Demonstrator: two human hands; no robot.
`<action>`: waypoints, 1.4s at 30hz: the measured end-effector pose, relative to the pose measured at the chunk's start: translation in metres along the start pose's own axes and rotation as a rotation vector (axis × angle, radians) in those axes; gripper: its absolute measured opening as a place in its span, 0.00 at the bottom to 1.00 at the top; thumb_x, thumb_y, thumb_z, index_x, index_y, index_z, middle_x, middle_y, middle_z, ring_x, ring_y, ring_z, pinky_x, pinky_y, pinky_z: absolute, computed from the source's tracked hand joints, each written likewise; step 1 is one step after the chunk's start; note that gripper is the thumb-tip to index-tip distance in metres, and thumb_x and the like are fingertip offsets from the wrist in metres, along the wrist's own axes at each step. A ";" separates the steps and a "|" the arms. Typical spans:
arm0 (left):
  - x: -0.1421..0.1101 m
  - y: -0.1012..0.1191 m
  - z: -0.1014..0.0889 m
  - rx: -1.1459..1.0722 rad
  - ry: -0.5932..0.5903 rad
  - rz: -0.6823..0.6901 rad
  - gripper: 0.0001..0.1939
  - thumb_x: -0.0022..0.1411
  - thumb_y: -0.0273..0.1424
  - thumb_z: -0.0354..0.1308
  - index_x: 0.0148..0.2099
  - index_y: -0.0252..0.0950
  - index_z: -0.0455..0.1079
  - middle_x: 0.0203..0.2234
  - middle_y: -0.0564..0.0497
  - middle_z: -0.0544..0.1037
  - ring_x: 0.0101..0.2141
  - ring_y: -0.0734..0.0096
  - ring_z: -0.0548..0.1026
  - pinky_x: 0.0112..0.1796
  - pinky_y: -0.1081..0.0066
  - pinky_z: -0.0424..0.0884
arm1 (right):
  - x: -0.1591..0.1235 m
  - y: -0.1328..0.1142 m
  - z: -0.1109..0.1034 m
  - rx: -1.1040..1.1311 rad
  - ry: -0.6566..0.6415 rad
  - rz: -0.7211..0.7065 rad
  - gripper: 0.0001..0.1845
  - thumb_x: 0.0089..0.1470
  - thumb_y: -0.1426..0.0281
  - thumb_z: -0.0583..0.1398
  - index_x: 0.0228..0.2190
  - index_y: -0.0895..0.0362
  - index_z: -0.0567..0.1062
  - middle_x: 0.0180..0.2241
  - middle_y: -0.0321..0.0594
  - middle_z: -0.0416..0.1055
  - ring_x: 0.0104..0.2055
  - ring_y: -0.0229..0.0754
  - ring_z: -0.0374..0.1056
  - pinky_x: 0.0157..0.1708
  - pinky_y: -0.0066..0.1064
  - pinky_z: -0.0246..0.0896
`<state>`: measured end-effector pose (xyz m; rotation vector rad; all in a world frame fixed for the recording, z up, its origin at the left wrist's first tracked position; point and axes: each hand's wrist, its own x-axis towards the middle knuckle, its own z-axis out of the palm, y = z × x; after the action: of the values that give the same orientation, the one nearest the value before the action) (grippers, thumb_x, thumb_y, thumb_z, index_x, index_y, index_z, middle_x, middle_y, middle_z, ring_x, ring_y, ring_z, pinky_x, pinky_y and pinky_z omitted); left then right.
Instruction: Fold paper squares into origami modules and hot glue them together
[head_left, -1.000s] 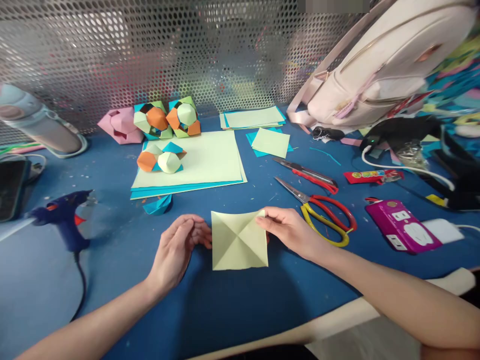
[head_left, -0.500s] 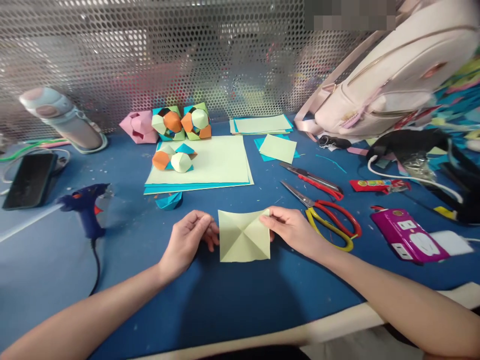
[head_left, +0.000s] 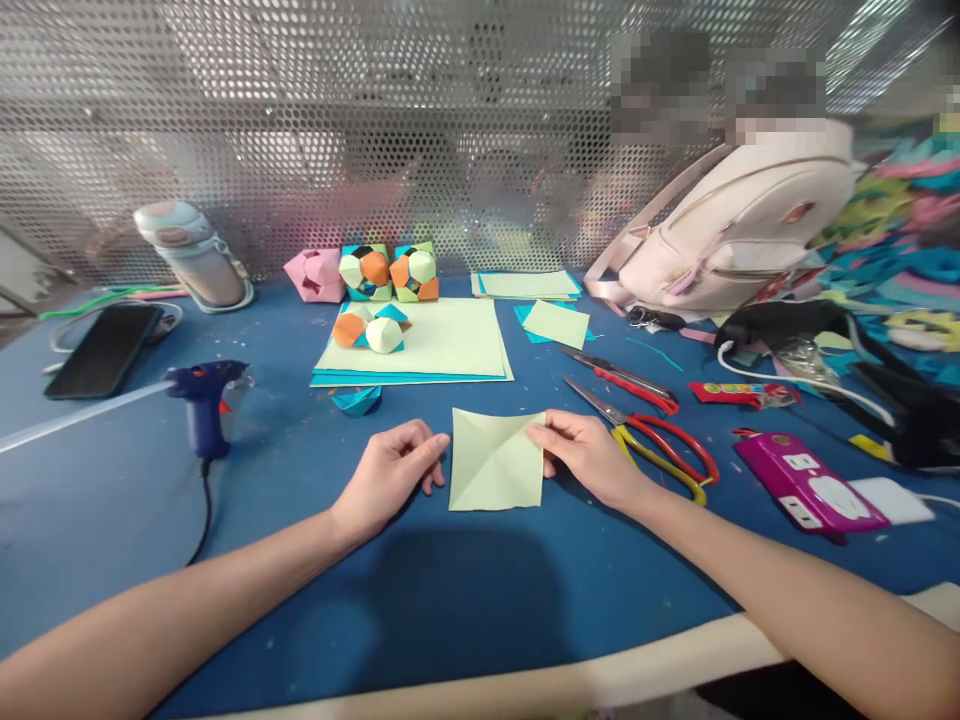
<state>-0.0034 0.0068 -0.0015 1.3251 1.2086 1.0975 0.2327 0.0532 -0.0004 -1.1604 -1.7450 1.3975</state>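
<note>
A pale green square of paper (head_left: 496, 475) with diagonal creases is held up in front of me, slightly bent. My right hand (head_left: 589, 455) pinches its upper right edge between thumb and fingers. Just off the left edge of the sheet is my left hand (head_left: 396, 468), its fingers curled in and the thumb against them, with nothing visible in it. Beyond the hands, a small folded blue paper piece (head_left: 357, 401) lies by a stack of pale green and blue sheets (head_left: 457, 340). On that stack rests a partly joined orange, green and blue paper model (head_left: 382, 333).
Scissors (head_left: 645, 430) and a craft knife (head_left: 622, 378) lie right of my right hand, near a purple power strip (head_left: 814, 485). At left are a blue glue gun (head_left: 208, 395), a phone (head_left: 105, 350) and a bottle (head_left: 196, 255). A backpack (head_left: 742, 220) leans against the perforated screen.
My left thumb and fingers are now closer together, still beside the paper's left edge. The paper has turned slightly in my right hand. The view has shifted, so the surroundings sit differently.
</note>
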 end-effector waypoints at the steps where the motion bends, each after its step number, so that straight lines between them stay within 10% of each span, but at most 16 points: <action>1: -0.001 0.000 0.000 0.001 0.010 0.002 0.14 0.60 0.35 0.56 0.24 0.35 0.61 0.19 0.55 0.71 0.19 0.79 0.68 0.25 0.75 0.64 | 0.000 0.001 0.001 0.016 0.003 -0.006 0.16 0.55 0.60 0.56 0.22 0.57 0.67 0.16 0.32 0.65 0.20 0.34 0.62 0.25 0.27 0.56; 8: 0.002 0.001 0.004 -0.450 0.033 -0.047 0.15 0.59 0.39 0.56 0.45 0.36 0.64 0.42 0.47 0.74 0.33 0.69 0.75 0.34 0.69 0.70 | 0.007 0.002 0.011 0.159 0.039 -0.020 0.16 0.50 0.59 0.60 0.21 0.57 0.67 0.16 0.31 0.64 0.19 0.33 0.59 0.22 0.27 0.54; 15: 0.000 -0.001 0.007 -0.548 -0.107 -0.037 0.19 0.52 0.28 0.60 0.48 0.35 0.66 0.40 0.46 0.78 0.39 0.61 0.76 0.39 0.67 0.70 | 0.027 -0.013 0.037 0.118 0.053 -0.127 0.15 0.48 0.61 0.61 0.19 0.58 0.68 0.17 0.31 0.64 0.20 0.33 0.58 0.23 0.28 0.54; 42: 0.005 -0.003 0.008 -0.665 0.010 -0.199 0.16 0.50 0.21 0.56 0.44 0.30 0.72 0.35 0.43 0.80 0.36 0.59 0.78 0.39 0.63 0.75 | 0.038 0.000 0.056 0.227 0.130 -0.183 0.14 0.46 0.59 0.62 0.28 0.57 0.73 0.28 0.36 0.72 0.30 0.39 0.66 0.33 0.30 0.61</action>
<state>0.0046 0.0109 -0.0052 0.6760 0.8449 1.2156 0.1676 0.0637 -0.0166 -0.9241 -1.5174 1.3389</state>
